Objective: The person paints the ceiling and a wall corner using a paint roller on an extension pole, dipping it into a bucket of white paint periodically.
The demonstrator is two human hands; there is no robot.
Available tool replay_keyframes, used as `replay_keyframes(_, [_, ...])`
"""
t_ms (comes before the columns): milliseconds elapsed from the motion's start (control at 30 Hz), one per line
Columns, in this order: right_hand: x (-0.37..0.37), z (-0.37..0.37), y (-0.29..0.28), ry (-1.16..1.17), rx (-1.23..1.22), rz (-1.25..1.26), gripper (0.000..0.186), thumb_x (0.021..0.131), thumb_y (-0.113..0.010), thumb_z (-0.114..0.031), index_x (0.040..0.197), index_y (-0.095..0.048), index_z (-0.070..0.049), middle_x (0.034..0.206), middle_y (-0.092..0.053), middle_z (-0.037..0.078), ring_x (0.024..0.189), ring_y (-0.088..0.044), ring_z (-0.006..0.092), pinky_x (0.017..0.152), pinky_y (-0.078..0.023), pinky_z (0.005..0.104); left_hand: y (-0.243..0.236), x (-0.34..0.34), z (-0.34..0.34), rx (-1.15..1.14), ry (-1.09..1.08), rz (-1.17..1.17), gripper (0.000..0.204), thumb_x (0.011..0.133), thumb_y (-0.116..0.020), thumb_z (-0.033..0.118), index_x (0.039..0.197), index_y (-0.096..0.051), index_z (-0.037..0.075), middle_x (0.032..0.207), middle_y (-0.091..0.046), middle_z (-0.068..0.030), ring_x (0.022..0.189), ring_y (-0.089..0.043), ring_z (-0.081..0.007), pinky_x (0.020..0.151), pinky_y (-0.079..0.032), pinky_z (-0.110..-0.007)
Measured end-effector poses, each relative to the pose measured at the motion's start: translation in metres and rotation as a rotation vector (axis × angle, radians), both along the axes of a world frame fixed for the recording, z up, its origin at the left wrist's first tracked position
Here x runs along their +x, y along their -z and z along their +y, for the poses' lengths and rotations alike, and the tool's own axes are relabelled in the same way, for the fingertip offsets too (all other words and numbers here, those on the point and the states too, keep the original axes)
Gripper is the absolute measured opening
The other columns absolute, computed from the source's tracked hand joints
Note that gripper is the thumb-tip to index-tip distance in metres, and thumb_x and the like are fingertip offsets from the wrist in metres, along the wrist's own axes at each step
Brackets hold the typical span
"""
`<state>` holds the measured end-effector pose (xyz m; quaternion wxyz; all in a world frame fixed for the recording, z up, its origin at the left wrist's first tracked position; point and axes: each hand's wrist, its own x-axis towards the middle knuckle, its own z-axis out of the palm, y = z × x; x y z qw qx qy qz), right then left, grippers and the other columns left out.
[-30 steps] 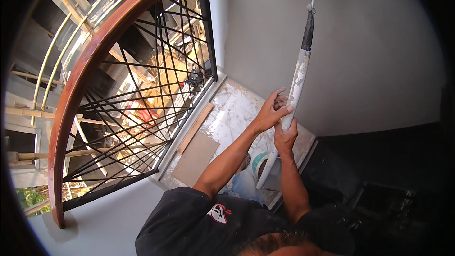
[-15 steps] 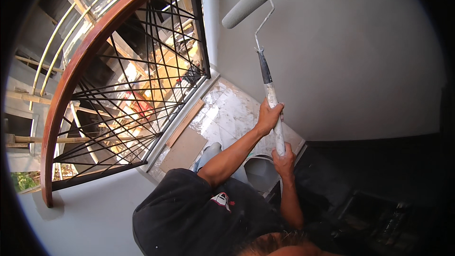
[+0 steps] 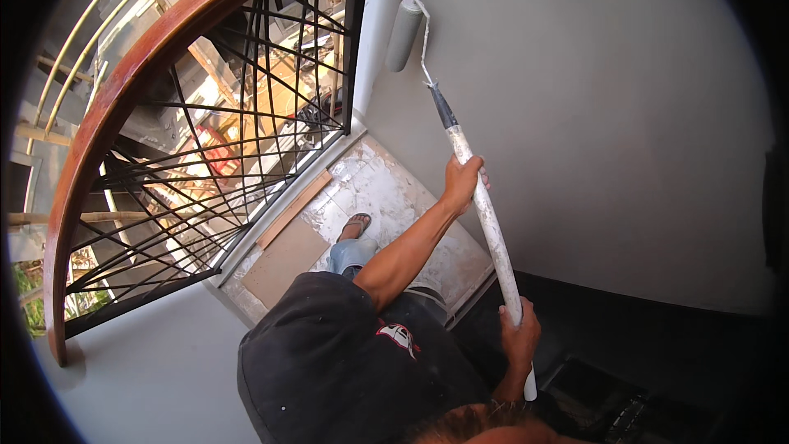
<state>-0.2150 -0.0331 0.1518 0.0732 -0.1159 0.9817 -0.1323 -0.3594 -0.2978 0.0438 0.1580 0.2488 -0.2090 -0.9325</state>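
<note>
My left hand (image 3: 465, 181) is closed around the upper part of a long, paint-spattered white pole (image 3: 499, 250). My right hand (image 3: 519, 333) grips it lower down, near my body. The pole's dark tip (image 3: 442, 105) carries a bent wire frame with a grey roller (image 3: 404, 37), held upright beside the grey wall (image 3: 592, 115) near its lighter strip at the corner. Whether the roller touches the wall I cannot tell. The pole's lower end sticks out past my right hand.
A curved wooden handrail (image 3: 122, 86) with black crossed bars (image 3: 238, 152) borders a drop with bamboo poles and clutter below. My sandalled foot (image 3: 353, 227) is on a spattered tiled landing (image 3: 389, 181) with a board (image 3: 279, 271) and wooden strip (image 3: 292, 208). A dark area (image 3: 625, 337) lies at lower right.
The roller has come down into view and swung left toward the corner, turning more upright. My right hand has moved down the pole, farther from my left hand.
</note>
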Motion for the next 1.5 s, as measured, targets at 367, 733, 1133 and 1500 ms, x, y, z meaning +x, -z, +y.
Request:
replay_keyframes(367, [-0.064,-0.05,0.006,-0.06,-0.003,0.176,0.041,0.08,-0.077,-0.028,0.113,-0.064,-0.006,0.093,-0.067,0.016,0.082,-0.065,0.0387,0.071,-0.052,0.0455,-0.011,-0.053,-0.062,0.036,-0.009,0.004,0.018,0.087,-0.057,0.01,0.095,-0.041,0.004,0.073,-0.05,-0.0072,0.054,-0.052,-0.0165,0.048,-0.049,-0.033])
replay_keyframes(733, [-0.087,-0.099,-0.006,-0.059,0.057,0.262,0.041,0.081,-0.076,-0.027,0.115,-0.065,-0.007,0.09,-0.067,0.016,0.078,-0.066,0.0365,0.067,-0.052,0.0448,-0.028,-0.073,-0.113,0.035,0.017,-0.024,0.017,0.088,-0.057,0.009,0.093,-0.041,0.004,0.072,-0.049,-0.0064,0.055,-0.053,-0.0157,0.049,-0.051,-0.033])
replay_keyframes(1133, [-0.094,-0.1,-0.028,-0.074,0.079,0.287,0.041,0.081,-0.076,-0.028,0.115,-0.065,-0.008,0.084,-0.065,0.016,0.074,-0.065,0.0367,0.065,-0.051,0.0446,-0.029,-0.079,-0.109,0.04,0.03,0.001,0.017,0.089,-0.057,0.011,0.093,-0.044,0.002,0.072,-0.05,-0.007,0.056,-0.054,-0.0165,0.051,-0.051,-0.034])
replay_keyframes(1500, [-0.104,-0.11,-0.022,-0.082,0.137,0.288,0.043,0.081,-0.075,-0.031,0.117,-0.064,-0.008,0.086,-0.066,0.016,0.077,-0.066,0.0372,0.065,-0.051,0.0465,-0.026,-0.083,-0.125,-0.001,0.047,-0.005,0.016,0.091,-0.056,0.013,0.091,-0.044,0.002,0.073,-0.05,-0.0075,0.057,-0.055,-0.0174,0.054,-0.053,-0.035])
